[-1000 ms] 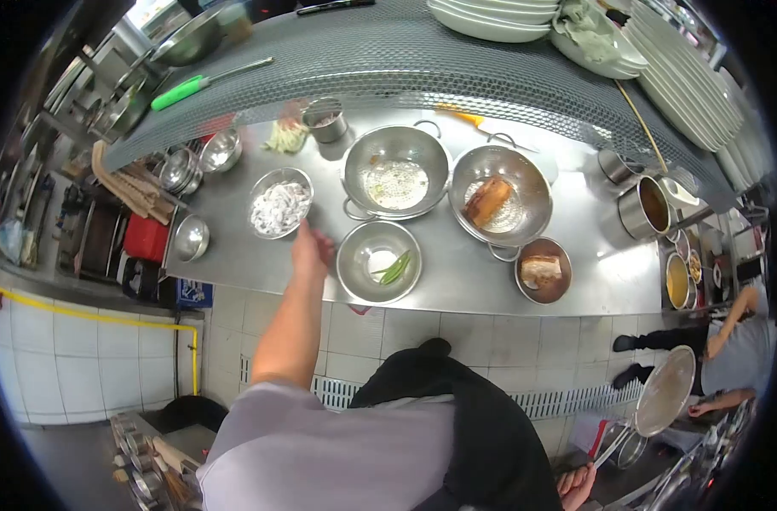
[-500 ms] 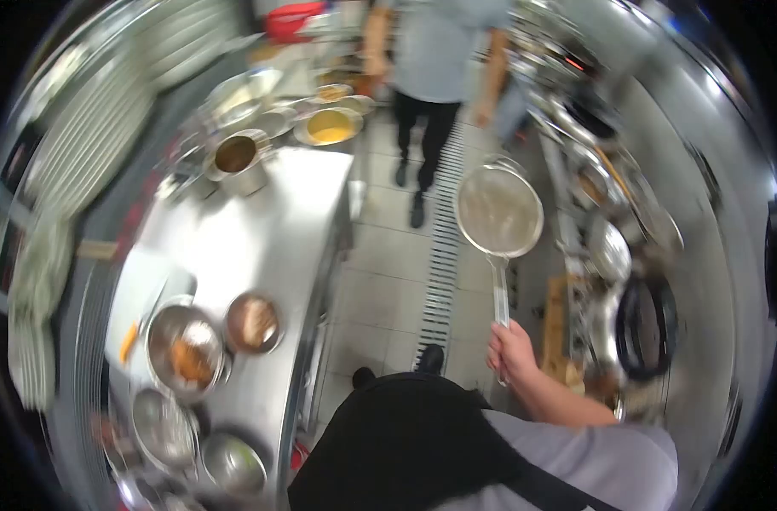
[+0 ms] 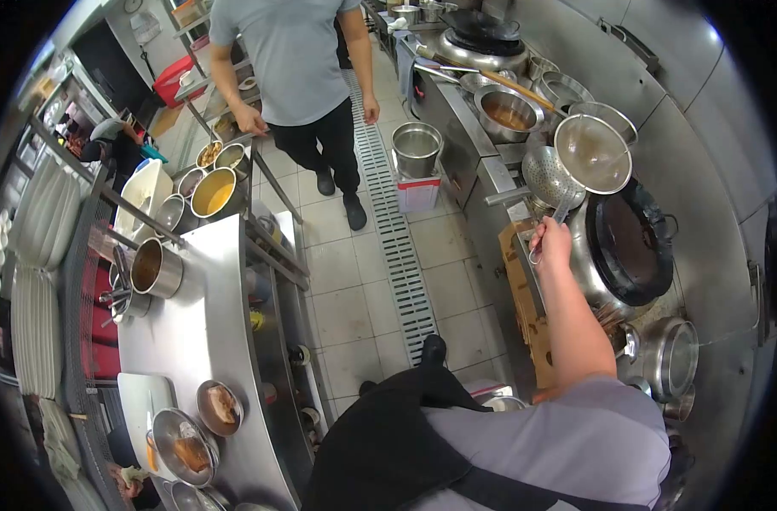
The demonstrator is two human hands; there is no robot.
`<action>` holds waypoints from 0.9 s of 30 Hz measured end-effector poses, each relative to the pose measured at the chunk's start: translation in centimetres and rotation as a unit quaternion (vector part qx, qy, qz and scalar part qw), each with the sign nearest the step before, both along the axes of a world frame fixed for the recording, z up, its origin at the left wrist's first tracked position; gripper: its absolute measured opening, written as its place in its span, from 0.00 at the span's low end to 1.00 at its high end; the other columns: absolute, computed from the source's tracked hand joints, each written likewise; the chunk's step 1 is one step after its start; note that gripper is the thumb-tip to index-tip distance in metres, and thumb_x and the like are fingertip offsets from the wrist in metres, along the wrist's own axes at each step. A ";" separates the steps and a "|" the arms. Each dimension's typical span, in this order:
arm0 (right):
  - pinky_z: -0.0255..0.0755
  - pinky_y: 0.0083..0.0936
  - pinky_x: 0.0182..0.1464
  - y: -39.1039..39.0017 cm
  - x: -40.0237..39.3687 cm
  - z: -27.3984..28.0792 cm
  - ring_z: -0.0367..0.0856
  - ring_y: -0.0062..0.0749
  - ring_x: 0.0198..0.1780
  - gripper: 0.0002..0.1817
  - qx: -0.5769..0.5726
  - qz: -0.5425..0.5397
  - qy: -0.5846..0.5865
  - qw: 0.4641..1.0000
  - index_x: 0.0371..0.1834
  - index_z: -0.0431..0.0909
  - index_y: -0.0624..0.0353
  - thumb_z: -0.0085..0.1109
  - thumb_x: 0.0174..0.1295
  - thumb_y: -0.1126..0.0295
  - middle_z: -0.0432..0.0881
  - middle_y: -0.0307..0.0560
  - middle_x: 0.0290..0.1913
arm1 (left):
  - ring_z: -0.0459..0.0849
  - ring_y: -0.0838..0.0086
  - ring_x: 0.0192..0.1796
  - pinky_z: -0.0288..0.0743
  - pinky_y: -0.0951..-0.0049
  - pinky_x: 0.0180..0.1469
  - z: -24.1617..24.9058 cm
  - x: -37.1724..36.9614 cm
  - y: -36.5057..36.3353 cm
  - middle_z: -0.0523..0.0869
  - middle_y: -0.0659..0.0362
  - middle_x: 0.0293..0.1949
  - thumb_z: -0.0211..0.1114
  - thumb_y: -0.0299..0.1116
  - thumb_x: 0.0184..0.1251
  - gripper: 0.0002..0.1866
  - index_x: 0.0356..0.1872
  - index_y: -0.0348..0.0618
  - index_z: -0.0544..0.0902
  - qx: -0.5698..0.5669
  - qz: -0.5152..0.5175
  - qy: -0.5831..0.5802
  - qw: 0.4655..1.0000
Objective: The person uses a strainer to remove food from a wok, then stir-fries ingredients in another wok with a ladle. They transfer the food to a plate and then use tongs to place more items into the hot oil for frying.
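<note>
My right hand is closed around the handle of a round fine-mesh strainer, stretched out over the stove at the right. Just beyond that hand, and partly beneath the strainer, lies a perforated metal ladle with its handle pointing left. A large black wok sits to the right of my hand. Past the strainer, a metal bowl of brownish liquid rests on the stove side. My left hand does not show.
Another person stands ahead in the aisle. A metal pot stands on a box beside the floor drain. On the steel table are a bowl of meat, a cutting board and a pot.
My right hand has swung the strainer from over the aisle to the right, above the stove. My view has turned, and the person ahead now appears closer and further left.
</note>
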State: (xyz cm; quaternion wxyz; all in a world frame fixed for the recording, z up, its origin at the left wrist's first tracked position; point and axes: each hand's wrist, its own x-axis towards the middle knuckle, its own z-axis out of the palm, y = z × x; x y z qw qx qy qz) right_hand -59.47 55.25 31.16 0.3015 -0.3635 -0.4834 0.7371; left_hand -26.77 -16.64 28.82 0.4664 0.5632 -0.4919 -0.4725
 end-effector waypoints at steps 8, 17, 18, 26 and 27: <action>0.73 0.31 0.28 4.4 -2.5 -8.7 0.74 0.30 0.23 0.20 -0.220 0.032 0.078 0.972 0.42 0.67 0.58 0.45 0.69 0.50 0.77 0.46 0.26 | 0.82 0.67 0.36 0.80 0.72 0.40 1.5 -4.6 5.9 0.82 0.54 0.39 0.53 0.29 0.62 0.11 0.42 0.34 0.78 0.042 -0.084 0.018 0.995; 0.58 0.41 0.68 -4.7 7.8 -21.4 0.57 0.47 0.71 0.41 0.237 0.494 -0.572 0.610 0.72 0.49 0.65 0.50 0.64 0.49 0.57 0.63 0.70 | 0.82 0.68 0.35 0.79 0.73 0.39 5.3 -9.4 8.2 0.83 0.54 0.39 0.55 0.29 0.61 0.12 0.42 0.33 0.78 0.080 -0.257 0.021 0.963; 0.52 0.38 0.71 -3.1 8.0 -23.0 0.52 0.47 0.73 0.38 0.270 0.424 -0.594 0.629 0.73 0.47 0.65 0.47 0.65 0.55 0.51 0.61 0.73 | 0.83 0.68 0.35 0.79 0.73 0.39 5.7 -10.7 8.6 0.83 0.54 0.39 0.55 0.29 0.61 0.12 0.42 0.33 0.78 0.087 -0.281 0.025 0.955; 0.53 0.34 0.70 1.9 10.4 -30.7 0.54 0.44 0.73 0.34 0.062 0.431 -0.590 0.679 0.70 0.52 0.67 0.48 0.62 0.64 0.51 0.57 0.74 | 0.83 0.70 0.33 0.79 0.74 0.38 8.7 -26.7 22.1 0.83 0.56 0.36 0.54 0.27 0.58 0.12 0.41 0.33 0.77 0.098 -0.446 0.011 0.889; 0.59 0.35 0.68 2.0 10.9 -31.0 0.60 0.48 0.70 0.35 -0.024 0.480 -0.552 0.681 0.68 0.58 0.69 0.52 0.59 0.64 0.58 0.61 0.71 | 0.83 0.69 0.33 0.79 0.74 0.38 8.9 -28.5 23.6 0.83 0.56 0.36 0.54 0.27 0.58 0.12 0.41 0.33 0.77 0.134 -0.474 -0.012 0.870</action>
